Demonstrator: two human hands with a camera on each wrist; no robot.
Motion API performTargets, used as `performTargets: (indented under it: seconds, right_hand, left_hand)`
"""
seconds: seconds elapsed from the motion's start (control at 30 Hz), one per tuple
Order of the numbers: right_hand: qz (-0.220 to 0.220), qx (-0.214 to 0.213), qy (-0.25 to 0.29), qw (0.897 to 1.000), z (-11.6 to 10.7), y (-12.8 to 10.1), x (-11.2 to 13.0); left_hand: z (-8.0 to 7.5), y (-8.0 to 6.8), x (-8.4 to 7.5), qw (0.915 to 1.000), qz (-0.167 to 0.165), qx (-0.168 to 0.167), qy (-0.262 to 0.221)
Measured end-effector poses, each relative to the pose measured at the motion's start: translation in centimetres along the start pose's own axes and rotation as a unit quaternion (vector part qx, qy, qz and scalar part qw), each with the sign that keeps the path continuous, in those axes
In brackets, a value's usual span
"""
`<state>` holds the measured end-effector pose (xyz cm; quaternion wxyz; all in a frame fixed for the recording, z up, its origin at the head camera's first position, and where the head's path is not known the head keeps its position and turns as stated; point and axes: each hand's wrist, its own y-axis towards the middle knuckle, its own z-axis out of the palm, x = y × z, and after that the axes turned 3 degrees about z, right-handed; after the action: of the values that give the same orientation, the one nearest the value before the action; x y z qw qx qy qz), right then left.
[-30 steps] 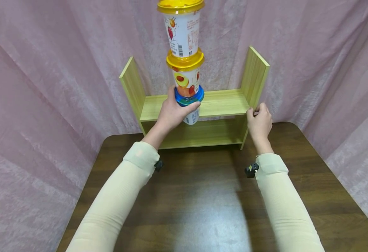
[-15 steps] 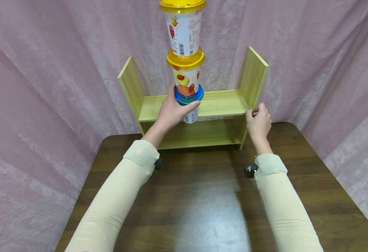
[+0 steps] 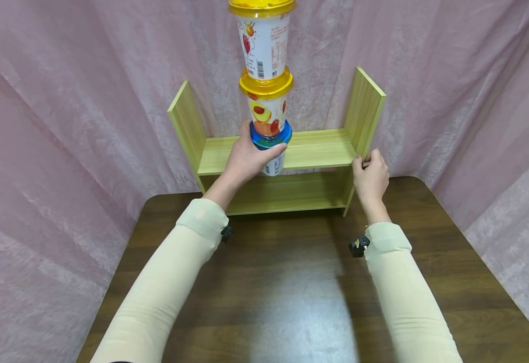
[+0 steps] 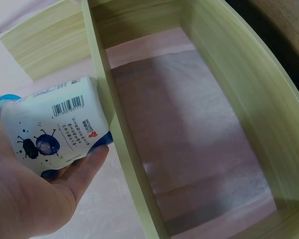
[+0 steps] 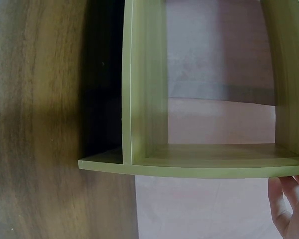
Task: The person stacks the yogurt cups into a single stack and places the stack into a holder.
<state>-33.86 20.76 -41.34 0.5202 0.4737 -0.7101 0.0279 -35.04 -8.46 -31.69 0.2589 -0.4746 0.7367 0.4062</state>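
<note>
In the head view my left hand (image 3: pixel 248 156) grips a white cup (image 3: pixel 273 165) with a blue lid (image 3: pixel 271 135), fingers and thumb round its upper part. On that lid stands a fruit-printed cup (image 3: pixel 266 117) with a yellow lid (image 3: pixel 266 88), and a third cup (image 3: pixel 264 48), also yellow-lidded, tops the stack. The held cup overlaps the front edge of the upper board of a light wooden shelf (image 3: pixel 323 146); contact is unclear. My right hand (image 3: pixel 371 179) touches the outer side of the shelf's right panel (image 5: pixel 204 172) with its fingertips, as the right wrist view shows.
Under the upper board lies a lower board (image 3: pixel 291 194), and a left panel (image 3: pixel 187 126) rises at the other end. The shelf stands near the back of a dark wooden table (image 3: pixel 291 282). Pink curtains (image 3: pixel 87 101) hang behind and at both sides.
Both hands keep their places on the cup and the panel. The shelf sits very slightly further left in the head view, and the base of the held cup appears slightly higher.
</note>
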Motion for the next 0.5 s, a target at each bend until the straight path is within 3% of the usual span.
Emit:
performTargets:
  seconds: [0.5]
  right_hand:
    - [0.004, -0.006, 0.0, 1.0, -0.09, -0.2, 0.12]
  left_hand:
    - [-0.14, 0.39, 0.1, 1.0, -0.006, 0.002, -0.006]
